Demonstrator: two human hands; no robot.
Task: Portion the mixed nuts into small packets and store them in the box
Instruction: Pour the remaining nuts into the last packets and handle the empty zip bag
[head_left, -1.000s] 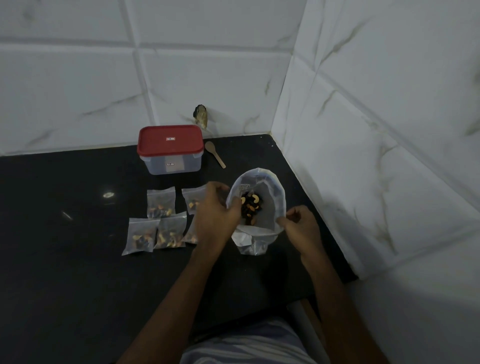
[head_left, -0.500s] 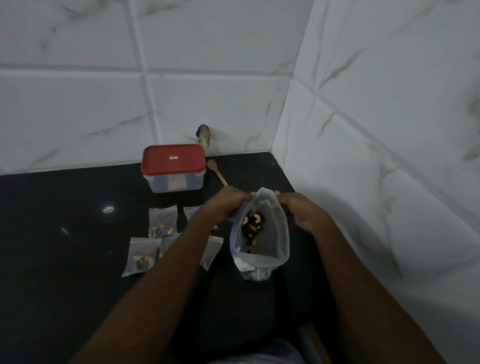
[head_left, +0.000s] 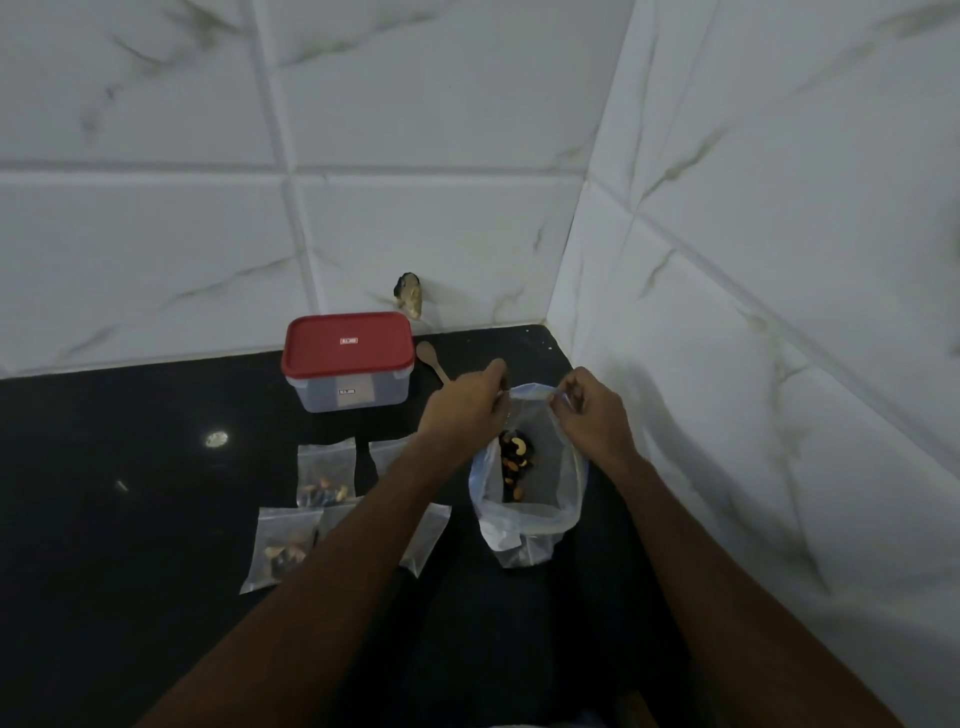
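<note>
I am working both hands at the far rim of the large nut bag (head_left: 524, 512), which is standing on the counter (head_left: 130, 519) close to the corner of the tiled walls. My left hand (head_left: 460, 405) is pinching the rim on its side, the fingers (head_left: 496, 370) curled in tight on the plastic. My right hand (head_left: 592, 418) is doing the same a little apart, its fingers (head_left: 569, 388) bunched on the edge. Holding the rim at two points is stretching that edge flat between them. I am judging this to be either the start of closing the mouth or a straightening of it, and I cannot tell which. The near rim is sagging open, so the mixed nuts (head_left: 514, 460) are showing at the bottom, only a small heap of them.

To the left, the filled small packets (head_left: 326, 473) are lying flat in rows, set well clear of the bag so nothing spills over them. A front-row packet (head_left: 283, 548) is lying nearer me, and my left forearm is crossing over others and hiding most of them. The box (head_left: 348, 395) is sitting behind them by the wall with its red lid (head_left: 348, 345) on, so no packet I can see is stored yet. A wooden spoon (head_left: 430, 358) is lying just beside the box, handy for scooping.
</note>
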